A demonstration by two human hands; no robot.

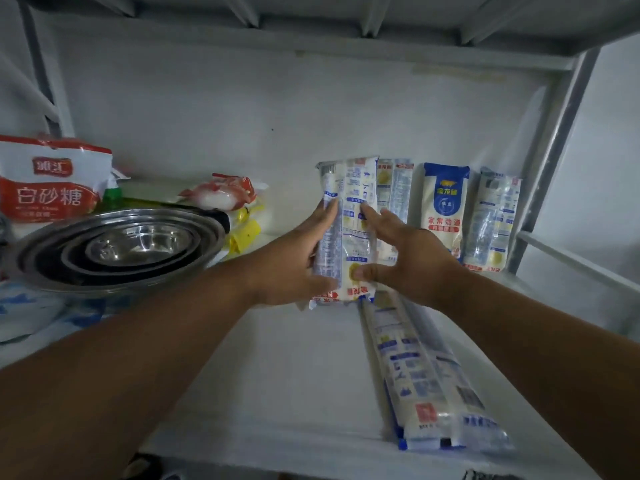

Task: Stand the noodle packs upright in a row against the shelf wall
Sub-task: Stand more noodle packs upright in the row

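Note:
A white-and-blue noodle pack (353, 209) stands upright near the back shelf wall (277, 109). My left hand (294, 261) grips its left side, fingers curled round the edge. My right hand (408, 251) touches its front with straight, spread fingers. To the right, three more packs stand against the wall: one partly hidden (394, 192), one with a blue label (445, 209), and one at the far right (491, 220). Another noodle pack (426, 375) lies flat on the shelf board (277, 375) in front, with further packs under it.
Nested steel bowls (124, 247) sit at the left. Behind them are a red-and-white sugar bag (48, 181) and other bags (225, 192), plus yellow packaging (244, 233). A metal shelf post (554, 150) and rail (581, 261) bound the right side.

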